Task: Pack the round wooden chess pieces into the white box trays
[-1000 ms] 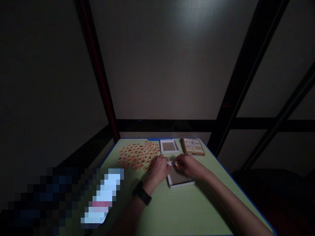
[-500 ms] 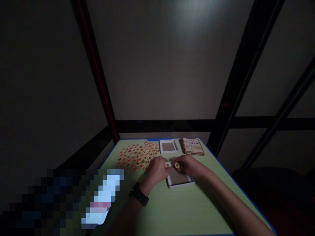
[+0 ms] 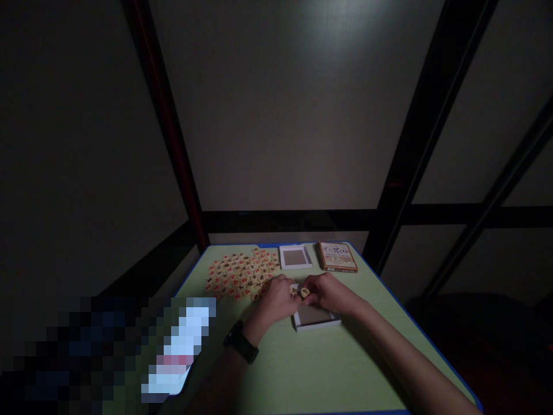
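My right hand (image 3: 326,293) is over the far part of a shallow white-rimmed tray (image 3: 318,325) and pinches a round Chinese chess piece (image 3: 305,293) with a dark character. Just left of it, a second Chinese chess piece (image 3: 293,291) shows at the fingertips of my left hand (image 3: 280,298). The left fingers are curled and closed against that piece by the tray's far left corner; part of their grip is hidden. Many more Chinese chess pieces (image 3: 242,274), marked in red and black, lie spread on the table left of my hands.
A second white-rimmed tray (image 3: 295,266) lies behind my hands. To its right is a printed box (image 3: 338,257) near the far edge of the green table (image 3: 298,374). A blurred bright screen (image 3: 184,346) is at the left edge. A wall (image 3: 285,115) rises behind the table.
My right hand has moved slightly left, bringing its Chinese chess piece close to the one at my left fingertips. My left hand has stayed almost in place.
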A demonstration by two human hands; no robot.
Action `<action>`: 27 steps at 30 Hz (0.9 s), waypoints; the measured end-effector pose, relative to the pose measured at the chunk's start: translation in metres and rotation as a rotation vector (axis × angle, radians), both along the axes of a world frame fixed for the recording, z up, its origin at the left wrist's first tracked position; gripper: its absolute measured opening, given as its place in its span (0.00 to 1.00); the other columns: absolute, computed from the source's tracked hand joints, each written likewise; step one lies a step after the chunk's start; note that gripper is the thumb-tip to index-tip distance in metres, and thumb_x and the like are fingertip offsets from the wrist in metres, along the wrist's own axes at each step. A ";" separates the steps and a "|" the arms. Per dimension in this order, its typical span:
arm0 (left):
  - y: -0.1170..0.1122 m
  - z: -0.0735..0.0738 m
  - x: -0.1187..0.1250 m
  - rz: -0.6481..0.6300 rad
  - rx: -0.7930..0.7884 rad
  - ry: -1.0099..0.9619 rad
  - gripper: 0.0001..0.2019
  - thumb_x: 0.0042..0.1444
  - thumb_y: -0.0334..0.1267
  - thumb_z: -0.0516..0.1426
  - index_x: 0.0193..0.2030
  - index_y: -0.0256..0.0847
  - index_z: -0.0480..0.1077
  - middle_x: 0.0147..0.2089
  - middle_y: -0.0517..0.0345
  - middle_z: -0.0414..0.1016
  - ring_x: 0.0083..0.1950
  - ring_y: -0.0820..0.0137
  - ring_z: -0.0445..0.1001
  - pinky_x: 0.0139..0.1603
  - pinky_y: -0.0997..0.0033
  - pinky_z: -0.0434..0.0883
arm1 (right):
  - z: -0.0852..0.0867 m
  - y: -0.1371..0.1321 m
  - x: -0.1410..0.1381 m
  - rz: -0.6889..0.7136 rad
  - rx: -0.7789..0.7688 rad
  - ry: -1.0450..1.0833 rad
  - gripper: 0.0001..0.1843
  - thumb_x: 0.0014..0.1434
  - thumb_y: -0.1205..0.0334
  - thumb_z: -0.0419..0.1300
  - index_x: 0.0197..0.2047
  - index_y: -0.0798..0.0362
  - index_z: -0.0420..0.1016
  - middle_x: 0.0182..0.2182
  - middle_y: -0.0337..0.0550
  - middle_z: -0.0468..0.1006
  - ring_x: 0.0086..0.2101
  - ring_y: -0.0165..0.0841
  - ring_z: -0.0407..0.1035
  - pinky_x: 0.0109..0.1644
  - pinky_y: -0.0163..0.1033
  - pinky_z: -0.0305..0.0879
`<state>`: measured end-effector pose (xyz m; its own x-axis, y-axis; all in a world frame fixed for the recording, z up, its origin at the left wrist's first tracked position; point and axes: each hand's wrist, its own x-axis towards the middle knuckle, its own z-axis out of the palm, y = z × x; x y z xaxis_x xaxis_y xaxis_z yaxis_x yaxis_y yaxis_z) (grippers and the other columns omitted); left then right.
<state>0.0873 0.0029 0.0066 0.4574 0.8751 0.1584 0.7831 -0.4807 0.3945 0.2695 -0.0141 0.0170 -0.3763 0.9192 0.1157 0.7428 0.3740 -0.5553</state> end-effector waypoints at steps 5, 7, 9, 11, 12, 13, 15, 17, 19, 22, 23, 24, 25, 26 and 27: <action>0.006 -0.001 -0.003 0.023 -0.093 -0.116 0.16 0.59 0.35 0.48 0.44 0.43 0.76 0.46 0.54 0.79 0.50 0.66 0.74 0.54 0.71 0.67 | -0.005 -0.001 -0.011 -0.046 0.116 -0.148 0.14 0.55 0.53 0.66 0.37 0.56 0.77 0.30 0.47 0.81 0.32 0.38 0.74 0.34 0.35 0.60; 0.010 -0.004 -0.004 0.037 -0.138 -0.170 0.19 0.59 0.33 0.45 0.45 0.43 0.76 0.47 0.56 0.80 0.50 0.68 0.74 0.54 0.72 0.67 | -0.007 -0.001 -0.016 -0.060 0.133 -0.195 0.16 0.57 0.51 0.64 0.38 0.56 0.77 0.32 0.49 0.81 0.35 0.39 0.75 0.35 0.35 0.61; 0.012 -0.006 -0.004 0.043 -0.163 -0.214 0.20 0.60 0.33 0.44 0.46 0.42 0.76 0.47 0.56 0.80 0.49 0.68 0.75 0.53 0.74 0.67 | -0.008 0.000 -0.019 -0.081 0.146 -0.243 0.17 0.58 0.49 0.63 0.38 0.56 0.76 0.33 0.52 0.81 0.37 0.41 0.76 0.37 0.35 0.62; 0.012 -0.006 -0.003 0.048 -0.170 -0.229 0.20 0.60 0.33 0.44 0.46 0.41 0.76 0.47 0.55 0.80 0.48 0.68 0.76 0.52 0.74 0.68 | -0.008 0.001 -0.021 -0.092 0.149 -0.274 0.17 0.59 0.49 0.62 0.38 0.56 0.76 0.35 0.54 0.81 0.38 0.41 0.76 0.38 0.36 0.62; 0.012 -0.006 -0.003 0.048 -0.170 -0.226 0.20 0.60 0.33 0.44 0.46 0.40 0.76 0.46 0.55 0.80 0.47 0.68 0.76 0.52 0.74 0.68 | -0.009 0.001 -0.021 -0.092 0.148 -0.276 0.16 0.58 0.50 0.63 0.38 0.56 0.75 0.35 0.54 0.81 0.38 0.42 0.76 0.38 0.36 0.62; 0.012 -0.006 -0.003 0.047 -0.170 -0.219 0.20 0.59 0.33 0.45 0.46 0.40 0.77 0.46 0.54 0.80 0.47 0.68 0.76 0.52 0.74 0.67 | -0.009 0.001 -0.021 -0.091 0.148 -0.268 0.16 0.58 0.50 0.63 0.37 0.56 0.75 0.35 0.54 0.81 0.38 0.41 0.76 0.37 0.35 0.62; 0.011 -0.005 -0.003 0.038 -0.161 -0.209 0.19 0.59 0.33 0.45 0.45 0.40 0.77 0.46 0.54 0.80 0.48 0.68 0.75 0.53 0.74 0.67 | -0.010 0.001 -0.020 -0.082 0.143 -0.227 0.15 0.57 0.52 0.65 0.38 0.56 0.74 0.33 0.51 0.81 0.37 0.40 0.75 0.36 0.35 0.61; 0.010 -0.004 -0.004 0.023 -0.144 -0.205 0.19 0.59 0.33 0.46 0.43 0.40 0.77 0.46 0.54 0.80 0.49 0.68 0.75 0.53 0.74 0.66 | -0.012 0.000 -0.019 -0.073 0.141 -0.168 0.14 0.56 0.55 0.66 0.40 0.56 0.73 0.32 0.48 0.80 0.34 0.38 0.74 0.34 0.34 0.60; 0.009 -0.004 -0.004 0.013 -0.124 -0.199 0.18 0.59 0.32 0.45 0.42 0.41 0.77 0.45 0.55 0.80 0.49 0.68 0.75 0.52 0.74 0.67 | -0.012 -0.001 -0.019 -0.059 0.134 -0.122 0.12 0.55 0.62 0.66 0.42 0.55 0.73 0.30 0.45 0.79 0.32 0.36 0.73 0.33 0.33 0.58; 0.008 -0.003 -0.004 0.014 -0.116 -0.178 0.19 0.59 0.31 0.45 0.41 0.42 0.78 0.45 0.55 0.81 0.48 0.69 0.75 0.51 0.73 0.67 | -0.012 -0.001 -0.019 -0.040 0.120 -0.092 0.12 0.51 0.73 0.63 0.41 0.55 0.74 0.30 0.43 0.79 0.31 0.33 0.71 0.34 0.33 0.58; 0.008 -0.002 -0.004 0.016 -0.116 -0.171 0.19 0.59 0.31 0.45 0.42 0.41 0.78 0.46 0.54 0.80 0.49 0.68 0.75 0.52 0.73 0.67 | -0.012 -0.001 -0.019 -0.041 0.118 -0.091 0.13 0.51 0.75 0.62 0.41 0.55 0.74 0.30 0.43 0.79 0.32 0.33 0.71 0.34 0.33 0.58; 0.008 -0.002 -0.004 0.017 -0.118 -0.166 0.19 0.59 0.30 0.45 0.43 0.41 0.77 0.47 0.54 0.80 0.50 0.68 0.75 0.53 0.73 0.67 | -0.012 -0.001 -0.020 -0.044 0.121 -0.096 0.13 0.51 0.76 0.60 0.40 0.56 0.74 0.31 0.43 0.79 0.32 0.33 0.71 0.35 0.33 0.58; 0.007 -0.002 -0.004 0.019 -0.120 -0.164 0.19 0.59 0.30 0.46 0.43 0.41 0.77 0.47 0.54 0.80 0.50 0.68 0.75 0.53 0.72 0.67 | -0.013 0.000 -0.020 -0.046 0.127 -0.107 0.12 0.51 0.76 0.59 0.39 0.56 0.75 0.32 0.44 0.79 0.33 0.34 0.71 0.37 0.33 0.59; 0.007 -0.001 -0.004 0.021 -0.122 -0.165 0.19 0.59 0.30 0.46 0.44 0.41 0.77 0.48 0.54 0.80 0.51 0.68 0.75 0.54 0.72 0.66 | -0.013 0.000 -0.020 -0.046 0.137 -0.125 0.11 0.51 0.76 0.59 0.38 0.56 0.75 0.33 0.46 0.79 0.35 0.34 0.71 0.38 0.34 0.59; 0.007 -0.001 -0.004 0.023 -0.125 -0.168 0.19 0.59 0.30 0.46 0.44 0.41 0.77 0.48 0.54 0.80 0.51 0.68 0.75 0.54 0.73 0.66 | -0.013 0.000 -0.020 -0.043 0.150 -0.148 0.11 0.52 0.76 0.58 0.38 0.57 0.75 0.34 0.47 0.79 0.35 0.35 0.71 0.39 0.34 0.60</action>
<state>0.0835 0.0099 0.0059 0.4137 0.9024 0.1201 0.7115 -0.4028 0.5757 0.2498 -0.0137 0.0037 -0.3598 0.9117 0.1984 0.8295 0.4099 -0.3793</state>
